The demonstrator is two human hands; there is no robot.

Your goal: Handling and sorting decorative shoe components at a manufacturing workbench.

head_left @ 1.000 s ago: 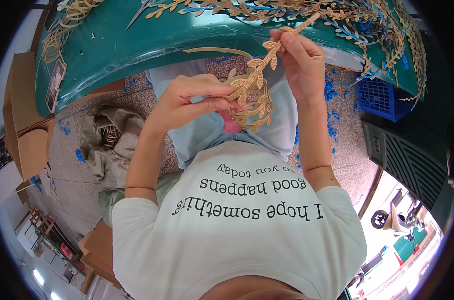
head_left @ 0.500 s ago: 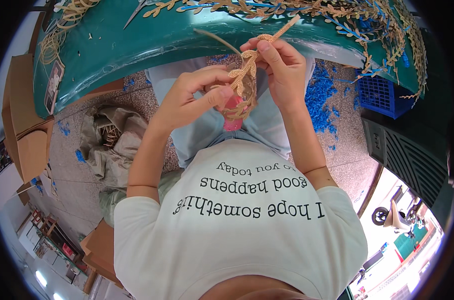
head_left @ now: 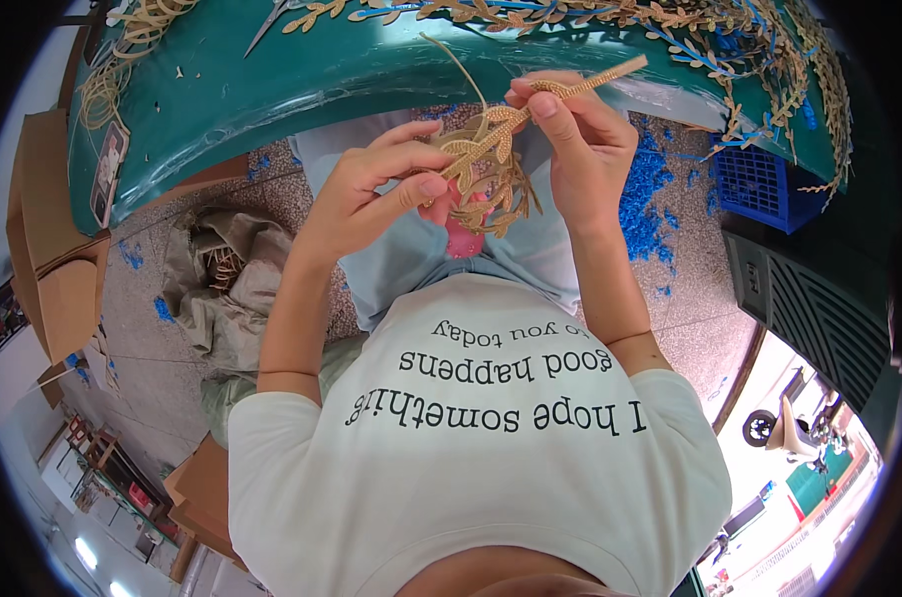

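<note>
Above my lap, a gold glittery leaf trim (head_left: 496,139) hangs in loose loops between my hands. My right hand (head_left: 585,144) pinches it between thumb and fingers near one strip end, which sticks out to the upper right. My left hand (head_left: 371,194) holds the looped leaves at their left side, thumb below and fingers above, partly spread. A thin tail of the trim rises toward the table edge. Behind the lower loops shows a pink object (head_left: 462,242); the leaves hide its shape.
A green table (head_left: 302,95) curves across the top, bearing scissors (head_left: 267,25), more leaf trim (head_left: 660,25), coiled cord (head_left: 103,95) and a phone-like item (head_left: 110,174). A blue crate (head_left: 759,184), blue scraps (head_left: 645,219), a sack (head_left: 232,289) and cardboard boxes (head_left: 53,199) surround me.
My right hand has moved right and slightly down, drawing the strip end along. The leaf loops have opened out and turned between my hands. My left hand stays nearly in place.
</note>
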